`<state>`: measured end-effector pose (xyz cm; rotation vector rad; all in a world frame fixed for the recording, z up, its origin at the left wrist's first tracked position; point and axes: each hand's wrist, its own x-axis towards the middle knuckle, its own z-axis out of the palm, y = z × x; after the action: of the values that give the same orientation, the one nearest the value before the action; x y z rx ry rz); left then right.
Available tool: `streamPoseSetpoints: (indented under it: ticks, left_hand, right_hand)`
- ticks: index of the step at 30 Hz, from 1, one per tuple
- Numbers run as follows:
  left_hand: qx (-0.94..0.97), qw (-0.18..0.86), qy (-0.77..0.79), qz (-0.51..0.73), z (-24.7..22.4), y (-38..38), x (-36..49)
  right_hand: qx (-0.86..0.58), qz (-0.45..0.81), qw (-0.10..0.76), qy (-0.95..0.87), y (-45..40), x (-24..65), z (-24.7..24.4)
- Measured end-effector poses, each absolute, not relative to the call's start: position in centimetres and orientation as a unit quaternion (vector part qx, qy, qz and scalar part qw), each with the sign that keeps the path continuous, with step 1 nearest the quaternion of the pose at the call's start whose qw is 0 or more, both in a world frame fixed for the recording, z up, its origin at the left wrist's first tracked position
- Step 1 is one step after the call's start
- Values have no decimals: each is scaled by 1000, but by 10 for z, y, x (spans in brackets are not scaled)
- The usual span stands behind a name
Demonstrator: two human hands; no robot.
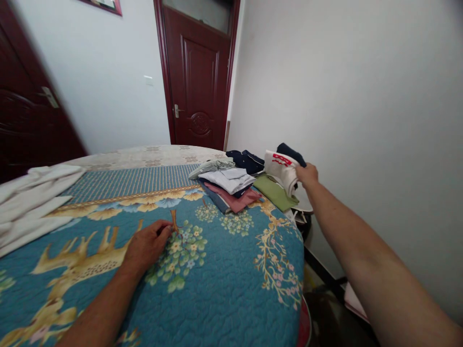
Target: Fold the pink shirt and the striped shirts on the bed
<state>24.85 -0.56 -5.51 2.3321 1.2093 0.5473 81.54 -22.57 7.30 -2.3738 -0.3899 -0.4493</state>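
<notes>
My right hand (308, 176) is stretched out to the far right edge of the table, its fingers closed on a folded white shirt (280, 168) with a red printed patch. Dark blue folded cloth (291, 154) sits against the shirt's back, by my fingers. Under the shirt lies a green folded garment (275, 193). My left hand (150, 241) rests on the teal patterned quilt (224, 270), fingers curled in, with nothing visible in them. Beyond it is a pile of folded clothes: a striped white shirt (227, 180) above a pink-red garment (237, 200).
A navy folded garment (248, 161) and a pale grey-green one (211, 167) lie behind the pile. White cloth (32, 202) is spread at the left. The table's rounded right edge drops off near the wall (347, 96). Dark red doors (197, 77) stand beyond.
</notes>
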Motion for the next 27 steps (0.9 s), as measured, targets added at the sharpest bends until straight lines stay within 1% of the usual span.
streamPoseSetpoints:
  ticks: [2,4,7,9,10,12,13,16,17,19,21,27]
  left_hand:
    - [846,226,440,198,-54,-7,249]
    - [846,225,440,198,-53,-8,249]
    - [847,228,436,200,-51,-9,249]
    - [846,231,438,198,-50,-9,249]
    - [845,233,440,196,-49,-9,249]
    - [844,235,442,193,-49,-9,248]
    - [844,236,442,193,-49,-10,248]
    - [845,237,437,194,-50,-10,247]
    - [846,238,435,196,-50,-11,247]
    - [846,241,431,201,-50,-11,247]
    - [847,242,426,205,-50,-12,246]
    - [846,237,422,223,-50,-15,247]
  right_hand:
    - [-888,-194,397,-130,-217,812,95]
    - [-863,-225,429,-141,-205,800,119]
    - [-837,-278,424,-205,-180,768,148]
    - [-824,-297,409,-257,-158,737,154]
    - [-819,-297,399,-286,-146,720,151]
    - [-816,-280,361,-354,-120,683,128]
    - [-819,-265,330,-388,-108,663,110]
    - [-826,-166,192,-503,-80,613,48]
    - [-826,-170,180,-506,-75,601,30]
    - [-828,-180,185,-497,-70,587,5]
    - [-830,-183,200,-488,-71,586,-3]
    - [-837,-125,203,-493,-82,616,20]
